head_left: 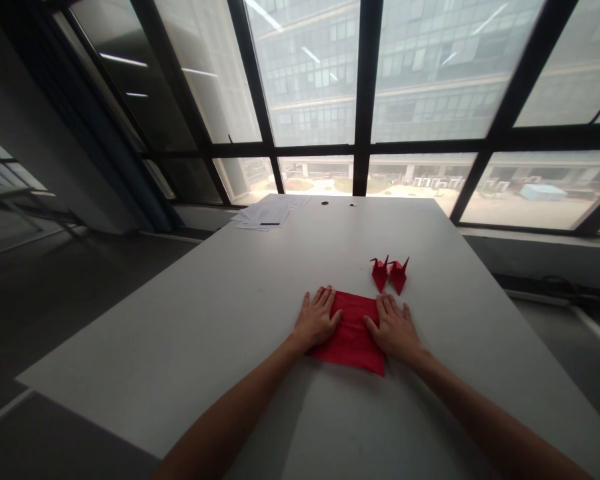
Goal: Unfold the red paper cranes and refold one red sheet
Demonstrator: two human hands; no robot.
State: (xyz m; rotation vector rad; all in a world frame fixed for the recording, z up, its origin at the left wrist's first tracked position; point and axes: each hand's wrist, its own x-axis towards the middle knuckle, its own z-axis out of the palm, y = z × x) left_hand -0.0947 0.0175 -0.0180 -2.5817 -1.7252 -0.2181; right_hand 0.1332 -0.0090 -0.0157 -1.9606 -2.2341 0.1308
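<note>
A red sheet of paper (353, 333) lies on the white table in front of me, with faint creases across it. My left hand (316, 321) rests flat on its left edge, fingers stretched out and the thumb on the paper. On the opposite edge, my right hand (395, 330) lies with its fingers extended and its thumb pointing inward over the sheet. Just beyond my right fingertips stand two folded red paper cranes, a left crane (379, 273) and a right crane (399, 275), side by side. Parts of the sheet's side edges are hidden under my hands.
The white table (220, 320) reaches toward large dark-framed windows. Several loose printed papers (270, 213) lie at its far left corner. Two small round dark spots, a larger one (325, 203) and a smaller one (353, 205), mark the far end. A dark curtain (95, 127) hangs at left.
</note>
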